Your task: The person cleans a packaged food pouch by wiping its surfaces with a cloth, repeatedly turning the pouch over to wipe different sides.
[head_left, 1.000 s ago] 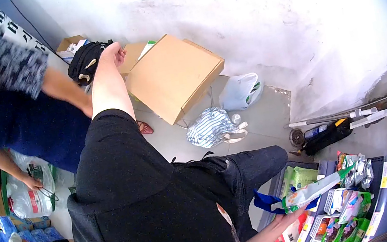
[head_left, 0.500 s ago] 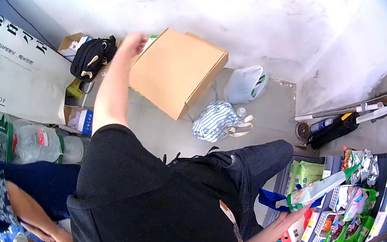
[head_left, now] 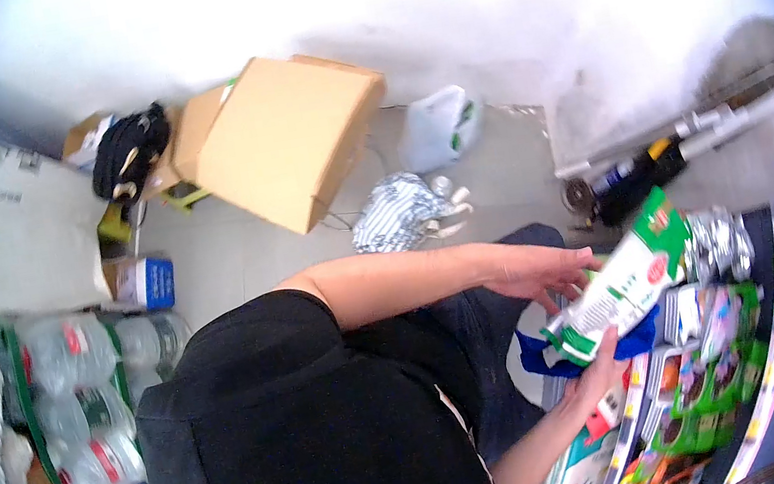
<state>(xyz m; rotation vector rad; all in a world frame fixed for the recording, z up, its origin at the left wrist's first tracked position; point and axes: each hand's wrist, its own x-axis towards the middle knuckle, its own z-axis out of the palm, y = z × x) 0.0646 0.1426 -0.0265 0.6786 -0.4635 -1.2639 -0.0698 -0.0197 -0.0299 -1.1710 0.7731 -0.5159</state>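
A white-and-green plastic packet [head_left: 622, 286] with a pinkish-red oval mark lies tilted over the shelf edge. My right hand [head_left: 599, 379] grips its lower side from below, and a dark-blue piece [head_left: 637, 336] shows beneath it. The contents of the packet cannot be read. Close to the packet's upper left side is my left hand [head_left: 538, 271], palm down with fingers apart; whether its fingertips touch the packet is unclear. Under both hands the shelf holds white baskets and several green snack packs [head_left: 711, 403].
A large cardboard box [head_left: 289, 136] stands open-flapped near the wall, beside a black backpack [head_left: 130, 153]. A striped bag [head_left: 398, 212] and a white plastic bag [head_left: 443, 127] rest on the floor. Large water bottles [head_left: 86, 416] stand at left, cleaning tools [head_left: 646, 181] at right.
My left hand has left the cardboard box and swung right to the packet. The packet now shows a broader white-and-green face. The view has shifted, and the people at left are mostly out of sight.
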